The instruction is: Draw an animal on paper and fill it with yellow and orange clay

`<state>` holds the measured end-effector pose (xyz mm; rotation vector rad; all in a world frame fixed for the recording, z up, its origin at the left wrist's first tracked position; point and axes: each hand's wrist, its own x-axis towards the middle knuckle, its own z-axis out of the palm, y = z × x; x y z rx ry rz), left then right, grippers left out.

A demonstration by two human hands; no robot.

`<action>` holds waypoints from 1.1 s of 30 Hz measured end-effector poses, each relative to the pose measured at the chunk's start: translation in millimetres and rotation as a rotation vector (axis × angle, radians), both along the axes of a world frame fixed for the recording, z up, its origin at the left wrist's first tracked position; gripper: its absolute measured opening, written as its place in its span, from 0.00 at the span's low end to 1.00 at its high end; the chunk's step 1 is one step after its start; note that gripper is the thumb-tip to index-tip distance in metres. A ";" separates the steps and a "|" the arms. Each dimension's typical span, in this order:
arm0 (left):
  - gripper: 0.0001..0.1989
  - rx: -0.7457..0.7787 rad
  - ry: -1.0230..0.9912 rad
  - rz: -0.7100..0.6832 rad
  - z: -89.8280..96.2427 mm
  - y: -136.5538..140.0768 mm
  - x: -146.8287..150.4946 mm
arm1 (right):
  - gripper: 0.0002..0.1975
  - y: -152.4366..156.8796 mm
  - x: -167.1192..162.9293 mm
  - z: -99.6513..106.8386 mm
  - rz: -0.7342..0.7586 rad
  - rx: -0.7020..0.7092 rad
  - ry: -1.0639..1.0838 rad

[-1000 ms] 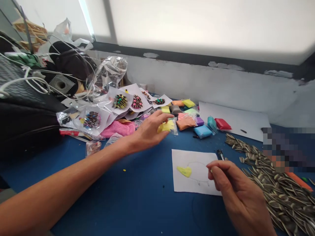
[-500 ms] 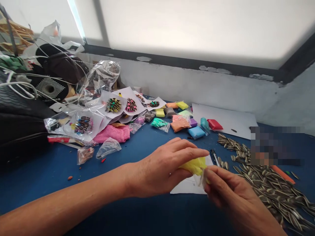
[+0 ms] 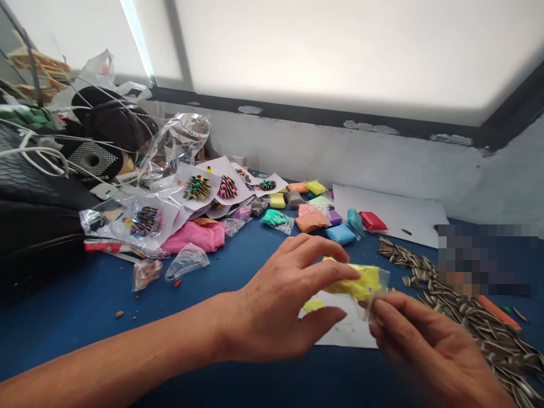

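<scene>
A crumpled, clear packet of yellow clay (image 3: 366, 282) hangs over white drawing paper (image 3: 346, 316). The paper lies partly hidden.

There are one handheld yellow packet (image 3: 366, 283), one drawing sheet (image 3: 360, 335), one red packet (image 3: 373, 221) and five seed-studded figures (image 3: 228, 187).

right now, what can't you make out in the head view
All in the head view:
- White paper: upper part hidden by the left hand and yellow clay packet.
- Packet's pinched edge: covered by the right hand.
- Sunflower seeds: some behind the right hand, others cut off by the right edge.
- Object above the seeds: obscured by pixelation.
</scene>
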<state>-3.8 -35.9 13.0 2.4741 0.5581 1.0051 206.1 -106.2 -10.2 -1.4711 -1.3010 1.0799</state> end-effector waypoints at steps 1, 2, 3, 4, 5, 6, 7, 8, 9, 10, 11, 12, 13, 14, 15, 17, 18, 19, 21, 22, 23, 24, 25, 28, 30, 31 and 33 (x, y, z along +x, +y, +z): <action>0.10 -0.028 -0.029 0.000 1.1 -1.8 2.5 | 0.12 -0.6 -0.4 2.0 -0.035 0.040 -0.009; 0.06 -0.073 -0.035 -0.008 1.9 -3.5 5.5 | 0.11 -1.5 -2.5 5.0 -0.057 0.068 -0.022; 0.05 -0.133 -0.030 -0.018 2.3 -5.0 8.7 | 0.10 -2.7 -6.0 8.6 -0.114 0.097 -0.027; 0.07 -0.205 -0.020 -0.026 2.5 -6.3 12.1 | 0.09 -4.1 -10.5 12.5 -0.151 0.120 -0.013; 0.10 -0.285 -0.012 -0.031 2.6 -7.5 15.2 | 0.10 -5.5 -15.4 16.1 -0.155 0.126 0.004; 0.12 -0.361 -0.010 -0.033 2.6 -8.4 18.0 | 0.10 -6.9 -20.0 19.0 -0.155 0.120 0.014; 0.14 -0.432 -0.005 -0.032 2.9 -9.1 20.2 | 0.10 -8.2 -23.9 20.9 -0.142 0.112 0.031; 0.15 -0.489 0.000 -0.033 3.4 -9.7 21.9 | 0.10 -9.4 -26.7 21.7 -0.124 0.100 0.047; 0.16 -0.534 0.011 -0.038 4.1 -10.1 23.0 | 0.09 -10.3 -28.3 21.4 -0.110 0.088 0.060; 0.16 -0.572 0.026 -0.045 5.1 -10.5 23.5 | 0.10 -11.2 -28.8 20.3 -0.099 0.078 0.066; 0.15 -0.600 0.042 -0.054 6.2 -10.9 23.6 | 0.10 -11.8 -28.4 18.5 -0.092 0.068 0.056; 0.14 -0.621 0.055 -0.067 7.4 -11.3 23.4 | 0.11 -12.4 -27.4 16.5 -0.083 0.064 0.031; 0.13 -0.637 0.066 -0.082 8.6 -11.7 22.9 | 0.12 -12.8 -26.0 14.6 -0.078 0.070 -0.013; 0.12 -0.644 0.075 -0.099 9.6 -12.0 22.4 | 0.12 -13.0 -24.6 13.1 -0.072 0.086 -0.072; 0.12 -0.642 0.083 -0.110 10.4 -12.3 21.9 | 0.13 -13.1 -23.3 12.2 -0.068 0.109 -0.135; 0.14 -0.602 0.089 -0.125 11.6 -12.6 21.1 | 0.14 -12.8 -21.3 12.2 -0.061 0.151 -0.233; 0.15 -0.574 0.090 -0.130 12.1 -12.5 20.7 | 0.13 -12.3 -20.5 13.2 -0.058 0.158 -0.254; 0.15 -0.544 0.090 -0.132 12.4 -12.1 20.4 | 0.13 -11.6 -19.6 14.5 -0.051 0.153 -0.255; 0.16 -0.506 0.093 -0.141 12.7 -10.8 19.6 | 0.12 -9.6 -17.2 17.3 -0.010 0.124 -0.225; 0.16 -0.504 0.094 -0.146 12.5 -9.8 19.0 | 0.12 -8.4 -15.6 18.5 0.027 0.111 -0.215; 0.16 -0.509 0.097 -0.153 12.2 -8.7 18.4 | 0.12 -7.4 -13.8 19.3 0.067 0.103 -0.216; 0.16 -0.515 0.104 -0.159 11.8 -7.4 17.7 | 0.12 -6.5 -12.0 19.8 0.107 0.095 -0.226; 0.15 -0.517 0.112 -0.163 11.4 -6.1 16.8 | 0.13 -5.8 -10.5 20.0 0.139 0.089 -0.239; 0.12 -0.477 0.150 -0.195 11.0 -2.9 13.3 | 0.15 -5.7 -9.2 20.4 0.130 0.075 -0.262; 0.11 -0.448 0.173 -0.220 11.8 -2.2 11.0 | 0.16 -6.4 -11.0 21.6 0.102 0.088 -0.257; 0.11 -0.444 0.177 -0.228 12.5 -2.3 10.2 | 0.16 -6.9 -12.2 22.5 0.099 0.104 -0.259; 0.11 -0.444 0.167 -0.218 13.8 -3.7 9.7 | 0.15 -8.2 -14.5 24.4 0.076 0.129 -0.270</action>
